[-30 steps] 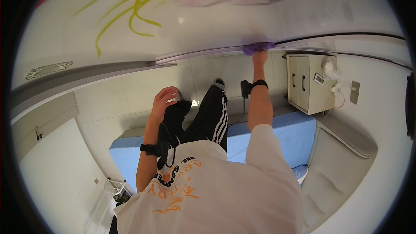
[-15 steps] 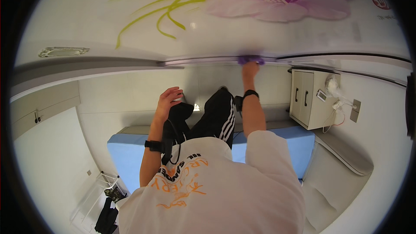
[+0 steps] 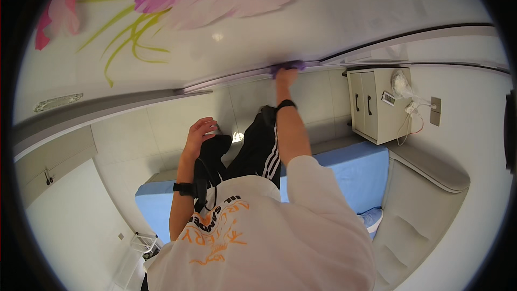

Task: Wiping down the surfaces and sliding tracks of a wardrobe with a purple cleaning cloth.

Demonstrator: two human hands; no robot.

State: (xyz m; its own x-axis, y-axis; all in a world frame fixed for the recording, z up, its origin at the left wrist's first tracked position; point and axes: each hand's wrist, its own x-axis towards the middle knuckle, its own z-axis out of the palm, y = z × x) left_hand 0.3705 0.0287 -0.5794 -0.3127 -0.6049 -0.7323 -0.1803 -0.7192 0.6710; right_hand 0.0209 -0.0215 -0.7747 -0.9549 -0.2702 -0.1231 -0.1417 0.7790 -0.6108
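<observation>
- decent indoor light, soft and fairly bright, can't tell where the lamp sits
- small round glare spot on the glossy flowered panel (image 3: 258,48), and a harder white glint down on the floor tiles (image 3: 126,134)
- those tiles also go greyer in patches, soft-edged shadow
- purple cloth (image 3: 285,67) and the right hand (image 3: 286,77) look a bit soft — maybe motion blur
- proper fisheye: black rounded corners, and the grey rail (image 3: 102,108) bows toward the rim

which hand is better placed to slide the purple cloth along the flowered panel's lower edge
Probably the right hand: it holds the purple cloth at the flowered panel's lower edge, while the left hand is empty and apart from that edge.
</observation>
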